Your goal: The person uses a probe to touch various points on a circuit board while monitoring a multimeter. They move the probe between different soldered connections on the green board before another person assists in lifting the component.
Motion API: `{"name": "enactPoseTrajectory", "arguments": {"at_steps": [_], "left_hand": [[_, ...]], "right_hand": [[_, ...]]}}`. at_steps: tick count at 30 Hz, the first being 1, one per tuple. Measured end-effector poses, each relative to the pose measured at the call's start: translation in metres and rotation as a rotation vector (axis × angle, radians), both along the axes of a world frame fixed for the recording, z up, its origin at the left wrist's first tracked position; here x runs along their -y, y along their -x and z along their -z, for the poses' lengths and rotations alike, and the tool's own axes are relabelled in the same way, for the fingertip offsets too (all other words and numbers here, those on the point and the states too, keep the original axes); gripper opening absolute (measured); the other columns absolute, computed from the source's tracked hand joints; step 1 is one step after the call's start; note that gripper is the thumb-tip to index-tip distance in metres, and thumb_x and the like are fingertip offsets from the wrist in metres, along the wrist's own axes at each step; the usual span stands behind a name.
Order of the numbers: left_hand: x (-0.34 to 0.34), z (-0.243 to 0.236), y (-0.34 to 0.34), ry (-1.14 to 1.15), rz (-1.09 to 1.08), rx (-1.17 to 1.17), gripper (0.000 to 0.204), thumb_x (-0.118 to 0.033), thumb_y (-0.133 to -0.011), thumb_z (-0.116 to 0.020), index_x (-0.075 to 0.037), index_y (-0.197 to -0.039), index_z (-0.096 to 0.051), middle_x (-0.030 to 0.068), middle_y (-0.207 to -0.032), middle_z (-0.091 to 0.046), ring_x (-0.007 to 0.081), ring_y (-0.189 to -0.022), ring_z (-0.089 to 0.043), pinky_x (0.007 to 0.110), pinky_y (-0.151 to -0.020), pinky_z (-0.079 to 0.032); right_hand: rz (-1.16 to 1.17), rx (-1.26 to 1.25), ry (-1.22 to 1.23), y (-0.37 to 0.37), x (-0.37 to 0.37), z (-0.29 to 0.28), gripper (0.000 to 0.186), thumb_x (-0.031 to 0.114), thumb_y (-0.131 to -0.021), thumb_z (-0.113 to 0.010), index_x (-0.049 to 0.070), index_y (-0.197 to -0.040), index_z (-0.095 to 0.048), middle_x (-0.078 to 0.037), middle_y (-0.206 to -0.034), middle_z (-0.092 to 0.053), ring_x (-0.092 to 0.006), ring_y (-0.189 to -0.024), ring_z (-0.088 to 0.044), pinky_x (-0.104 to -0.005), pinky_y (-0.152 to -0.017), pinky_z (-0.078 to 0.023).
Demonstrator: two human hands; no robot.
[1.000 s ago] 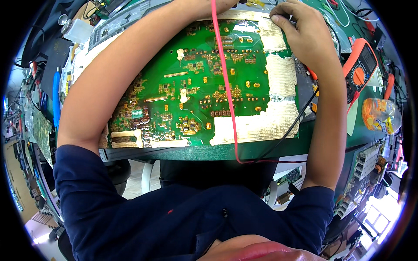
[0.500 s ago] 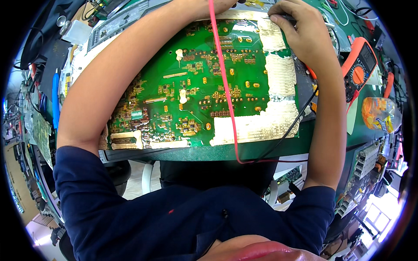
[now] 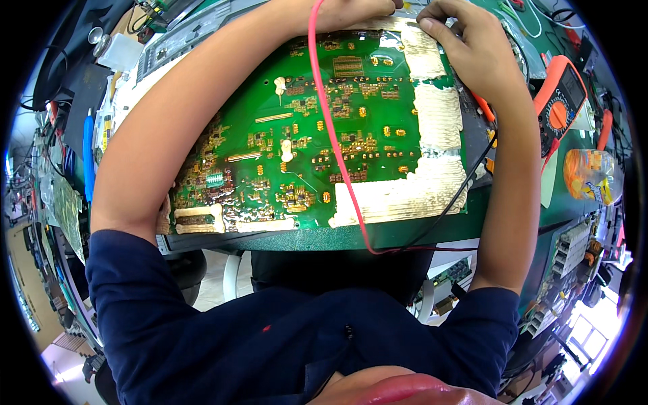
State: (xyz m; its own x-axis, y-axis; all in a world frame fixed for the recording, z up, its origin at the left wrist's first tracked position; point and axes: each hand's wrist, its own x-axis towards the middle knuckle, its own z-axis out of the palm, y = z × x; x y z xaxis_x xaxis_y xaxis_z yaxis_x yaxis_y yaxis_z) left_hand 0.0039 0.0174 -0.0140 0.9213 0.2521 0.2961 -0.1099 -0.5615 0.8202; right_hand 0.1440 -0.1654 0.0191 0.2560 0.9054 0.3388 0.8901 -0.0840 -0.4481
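Note:
A large green circuit board (image 3: 250,182) with gold-coloured parts and thick cream strips (image 3: 439,121) along its right and near edges lies in front of me. My left hand (image 3: 351,13) is at the board's far edge, its fingers bent and partly cut off by the picture's top. A dark bit shows at its fingertips; what it holds cannot be made out. A red lead (image 3: 324,101) runs from beside that hand down across the board. My right hand (image 3: 476,50) is at the far right corner, thumb and fingers curled toward each other; anything between them is hidden.
An orange multimeter (image 3: 559,111) lies right of my right forearm, with a clear plastic container (image 3: 592,177) of orange and yellow contents nearer. A black lead (image 3: 449,202) crosses the board's near right corner. A blue pen-like tool (image 3: 88,155) and a whitish bottle (image 3: 118,50) are at left.
My left hand has moved slightly right and nearer along the far edge. The red lead's upper part has shifted left. My right hand has barely moved.

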Motion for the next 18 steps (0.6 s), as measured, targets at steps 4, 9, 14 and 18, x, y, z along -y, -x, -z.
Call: {"name": "enactPoseTrajectory", "arguments": {"at_steps": [4,9,14,18], "left_hand": [[0.007,-0.01,0.004,-0.097,0.011,-0.061,0.02,-0.019,-0.089,-0.072,0.0,-0.095,-0.073,0.0075,-0.081,-0.071,0.0128,-0.076,-0.064,0.03,-0.071,-0.053],[0.016,-0.009,0.0,-0.287,-0.013,-0.024,0.018,-0.018,-0.088,-0.075,-0.002,-0.094,-0.073,0.0104,-0.076,-0.069,0.014,-0.069,-0.063,0.031,-0.066,-0.052],[0.025,-0.009,-0.005,-0.383,-0.096,0.055,0.014,-0.014,-0.084,-0.076,-0.001,-0.086,-0.074,0.0146,-0.07,-0.068,0.0237,-0.061,-0.066,0.034,-0.061,-0.053],[0.036,-0.016,-0.005,-0.458,-0.103,0.079,0.012,-0.011,-0.085,-0.072,0.001,-0.089,-0.074,0.0194,-0.07,-0.066,0.032,-0.062,-0.067,0.037,-0.063,-0.055]], "right_hand": [[0.015,0.031,-0.059,-0.001,0.0,0.007,0.018,0.013,-0.087,-0.07,-0.003,-0.095,-0.071,-0.022,-0.09,-0.069,-0.0369,-0.087,-0.067,-0.0412,-0.079,-0.053],[-0.006,-0.041,0.024,-0.013,0.002,0.002,0.018,0.014,-0.086,-0.072,-0.003,-0.094,-0.072,-0.022,-0.089,-0.07,-0.0357,-0.085,-0.068,-0.041,-0.078,-0.053],[0.062,-0.006,-0.005,-0.023,0.003,-0.003,0.02,0.015,-0.087,-0.072,-0.005,-0.094,-0.072,-0.021,-0.087,-0.071,-0.0339,-0.083,-0.068,-0.0407,-0.078,-0.054],[0.106,-0.052,-0.027,-0.026,0.004,-0.002,0.022,0.015,-0.087,-0.072,-0.005,-0.096,-0.073,-0.021,-0.086,-0.072,-0.0327,-0.081,-0.069,-0.0396,-0.078,-0.054]]}}
